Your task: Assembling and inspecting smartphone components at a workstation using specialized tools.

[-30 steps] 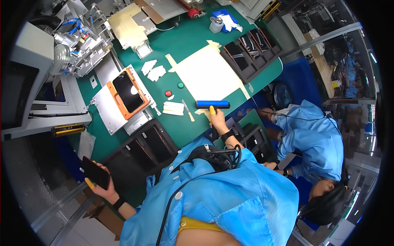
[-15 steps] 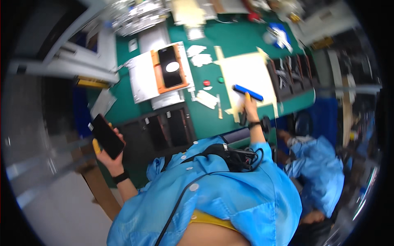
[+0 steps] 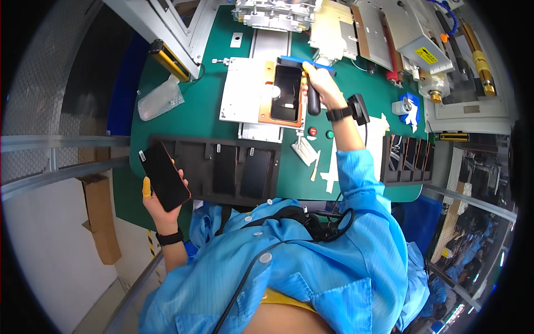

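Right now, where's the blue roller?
In the head view, the blue roller is upper-center, in the right hand, at the far end of the orange phone fixture.

There is one left hand (image 3: 160, 214), one right hand (image 3: 324, 86), one roller (image 3: 314, 103), two trays (image 3: 198, 161), one held phone (image 3: 165, 175), one phone (image 3: 287, 92) in the fixture (image 3: 266, 110), two in the near tray, and two buttons (image 3: 312, 131).
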